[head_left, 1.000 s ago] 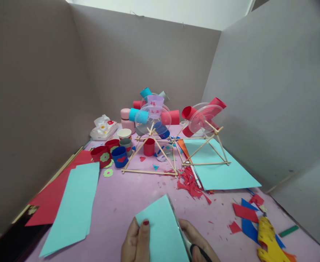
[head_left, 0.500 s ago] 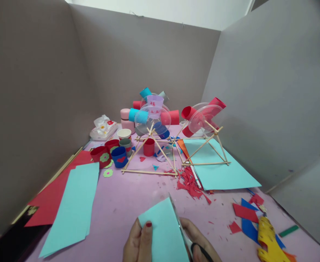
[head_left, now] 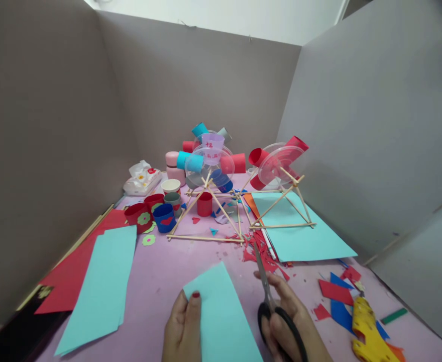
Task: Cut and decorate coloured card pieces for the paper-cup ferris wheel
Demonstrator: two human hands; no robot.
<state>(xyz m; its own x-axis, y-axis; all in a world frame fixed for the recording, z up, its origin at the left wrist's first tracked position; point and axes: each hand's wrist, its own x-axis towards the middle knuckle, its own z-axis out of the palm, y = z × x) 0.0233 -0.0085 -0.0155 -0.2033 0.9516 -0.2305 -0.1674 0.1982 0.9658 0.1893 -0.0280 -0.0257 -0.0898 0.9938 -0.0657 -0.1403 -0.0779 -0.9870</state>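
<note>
Table (head_left: 156,286): left hand (head_left: 182,329) pinching paper (head_left: 221,317); right hand (head_left: 297,310) gripping scissors (head_left: 267,297).

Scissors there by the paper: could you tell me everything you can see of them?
The scissors have slim, metallic-looking blades, seemingly closed, and black, plastic-looking handle loops. They are held in the right hand, the blades pointing away from the person and slightly left. The blades sit beside the light blue paper, apart from it.
</note>
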